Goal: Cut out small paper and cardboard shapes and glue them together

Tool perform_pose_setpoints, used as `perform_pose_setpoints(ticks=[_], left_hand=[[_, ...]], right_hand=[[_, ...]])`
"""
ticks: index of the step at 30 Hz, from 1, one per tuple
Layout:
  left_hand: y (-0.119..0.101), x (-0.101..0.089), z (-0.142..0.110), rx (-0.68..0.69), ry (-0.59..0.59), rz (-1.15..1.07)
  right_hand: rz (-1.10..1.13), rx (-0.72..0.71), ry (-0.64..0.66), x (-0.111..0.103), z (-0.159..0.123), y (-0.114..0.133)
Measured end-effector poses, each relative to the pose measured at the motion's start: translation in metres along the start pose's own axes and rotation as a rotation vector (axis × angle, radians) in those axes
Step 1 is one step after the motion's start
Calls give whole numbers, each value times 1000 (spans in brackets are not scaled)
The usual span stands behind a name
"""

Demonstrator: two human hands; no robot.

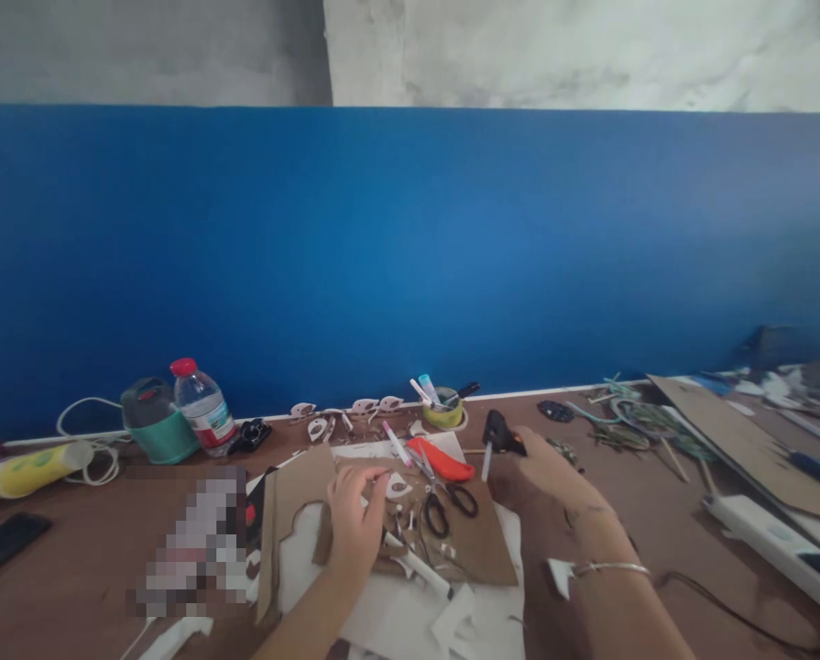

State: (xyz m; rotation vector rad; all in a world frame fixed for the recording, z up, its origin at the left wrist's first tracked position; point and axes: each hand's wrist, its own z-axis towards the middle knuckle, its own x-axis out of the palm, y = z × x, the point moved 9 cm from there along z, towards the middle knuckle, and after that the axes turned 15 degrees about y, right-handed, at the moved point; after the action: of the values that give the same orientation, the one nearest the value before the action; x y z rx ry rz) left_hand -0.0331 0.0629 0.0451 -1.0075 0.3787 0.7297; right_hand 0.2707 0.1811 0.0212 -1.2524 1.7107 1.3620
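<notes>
My right hand (537, 467) is closed around a black glue gun (497, 431), and a pale glue stick shows below it. My left hand (356, 513) has its thumb and fingertips pinched together over the cardboard; what they hold is too small to make out. Just right of these fingertips is a white eye-shaped paper cutout (399, 486); I cannot tell whether they touch it. Black-handled scissors (438, 509) lie open on a brown cardboard piece (488, 550), beside an orange-red object (443, 460) and a pink-and-white pen (397, 445). Paper scraps are scattered around them.
Several more eye cutouts (365, 406) line the wall edge near a yellow tape roll (443, 415) holding pens. A bottle (203, 408) and teal container (158, 431) stand at left, a phone (7, 545) nearer. A white power strip (781, 550) and cardboard sheet (746, 440) lie right.
</notes>
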Motion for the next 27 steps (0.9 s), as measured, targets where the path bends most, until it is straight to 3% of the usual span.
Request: perform_pose_setpoints(ticks=[2,5,8,11,13,27], left_hand=[[11,0,1,-59,-14,-63],[22,2,1,-127,-12,-126],[29,5,1,-167,11,-173],[32,7,2,-197,32,-205],[32,7,2,-209,42,-214],[28,10,4,-221,78,-243]], right_hand=[[298,-199,-85,-16,-11,16],[675,-342,-112,-21,-27,38],[836,-383,140,9,-32,71],[829,-450,385,39,-38,106],[799,-458,473,51,-41,119],[744,-432,463,60,-39,126]])
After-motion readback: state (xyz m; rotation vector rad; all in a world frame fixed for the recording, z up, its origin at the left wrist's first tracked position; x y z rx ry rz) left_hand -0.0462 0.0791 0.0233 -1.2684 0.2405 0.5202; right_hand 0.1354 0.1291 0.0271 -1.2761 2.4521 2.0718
